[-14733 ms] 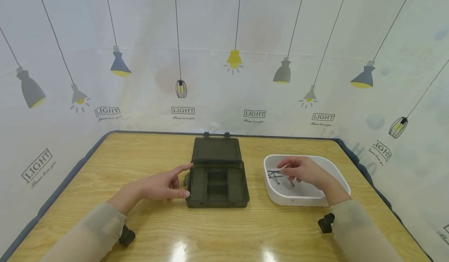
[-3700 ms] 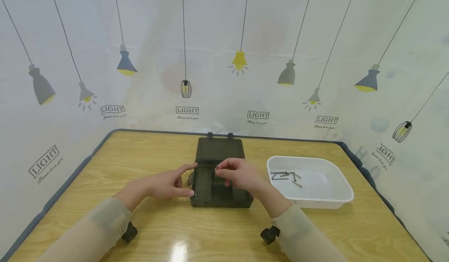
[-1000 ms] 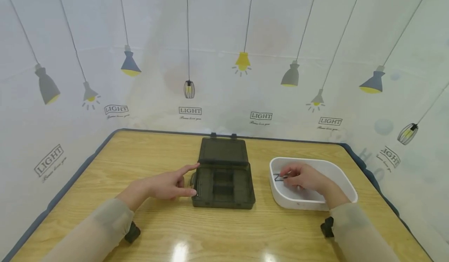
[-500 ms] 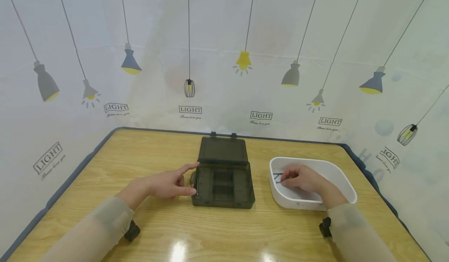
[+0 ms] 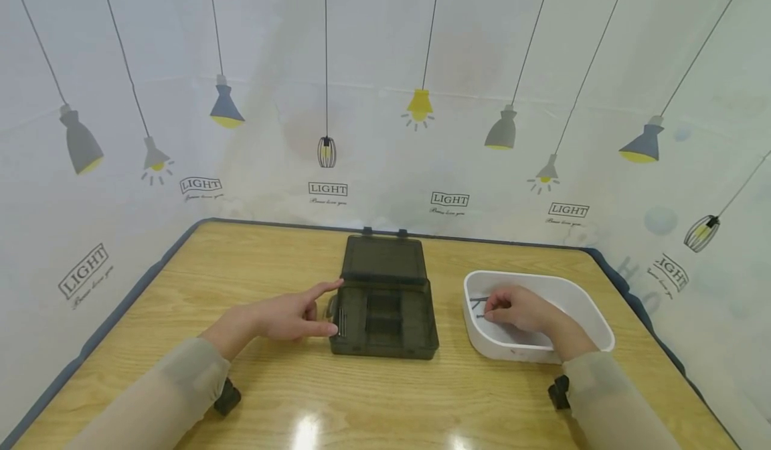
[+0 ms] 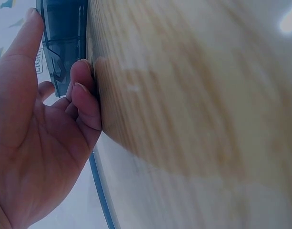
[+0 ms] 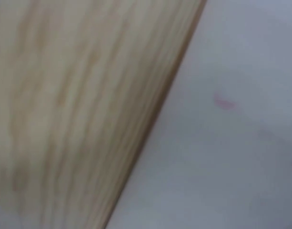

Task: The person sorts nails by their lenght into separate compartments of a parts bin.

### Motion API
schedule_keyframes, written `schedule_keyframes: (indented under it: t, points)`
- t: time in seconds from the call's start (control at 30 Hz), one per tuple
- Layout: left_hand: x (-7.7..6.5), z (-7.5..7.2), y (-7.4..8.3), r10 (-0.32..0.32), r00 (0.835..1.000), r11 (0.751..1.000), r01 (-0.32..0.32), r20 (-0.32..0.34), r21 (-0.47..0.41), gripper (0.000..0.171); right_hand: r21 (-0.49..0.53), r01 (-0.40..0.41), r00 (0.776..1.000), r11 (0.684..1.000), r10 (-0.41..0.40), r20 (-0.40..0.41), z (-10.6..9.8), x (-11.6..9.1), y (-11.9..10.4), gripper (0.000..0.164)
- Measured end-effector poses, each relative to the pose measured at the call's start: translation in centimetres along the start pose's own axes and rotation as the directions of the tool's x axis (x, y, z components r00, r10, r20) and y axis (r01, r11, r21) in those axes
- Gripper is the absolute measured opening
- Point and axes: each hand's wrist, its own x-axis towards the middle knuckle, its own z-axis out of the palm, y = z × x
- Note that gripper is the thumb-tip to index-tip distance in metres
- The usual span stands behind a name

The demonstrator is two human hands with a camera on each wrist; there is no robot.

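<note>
A dark see-through plastic case [image 5: 400,329] lies with its lid [image 5: 383,260] laid back. My left hand [image 5: 283,317] is at its left side, index finger stretched to the hinge-side corner and thumb on the near left edge; its other fingers [image 6: 86,102] curl loosely beside the case. Thin metal nails or screws [image 5: 343,323] lie lengthwise in the case's left slot. My right hand [image 5: 525,311] reaches into a white tray [image 5: 502,351], fingertips bent down together at its floor. Beside them lie a few more dark nails or screws [image 5: 478,299]. What sits between those fingertips is hidden.
Case and tray stand apart on a wood-grain table [image 5: 361,396], the tray to the right. Behind the table hangs a pale curtain [image 5: 385,142] printed with lamps. The right wrist view shows only table and the tray's outer wall [image 7: 222,157].
Some seconds ago my right hand held a small fastener over the case; now it is back in the tray. The left slot holds more fasteners than at first. My left hand keeps its place.
</note>
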Motion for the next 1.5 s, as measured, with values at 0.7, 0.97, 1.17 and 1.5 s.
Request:
schedule_keyframes:
  t: [0.7,0.97,1.17,1.5]
  points:
    - [0.2,0.1,0.3,0.013,1.000,1.000,-0.013,-0.005,-0.001,0.098,0.066,0.038,0.991,0.997,-0.029,-0.132,-1.2,-1.2,-1.1,0.014]
    - [0.2,-0.1,0.3,0.013,1.000,1.000,-0.013,0.000,-0.005,0.098,0.214,0.053,0.977,0.975,-0.007,-0.212,-1.7,-2.2,-3.5,0.034]
    - [0.2,-0.1,0.2,0.017,1.000,1.000,-0.017,0.002,-0.009,0.098,0.274,0.158,0.961,0.949,-0.084,-0.264,-1.6,-2.8,-6.6,0.035]
    - [0.0,0.1,0.0,0.002,1.000,1.000,-0.002,-0.002,-0.020,0.099,0.427,0.242,0.964,0.871,-0.167,-0.207,1.1,-1.8,-13.1,0.028]
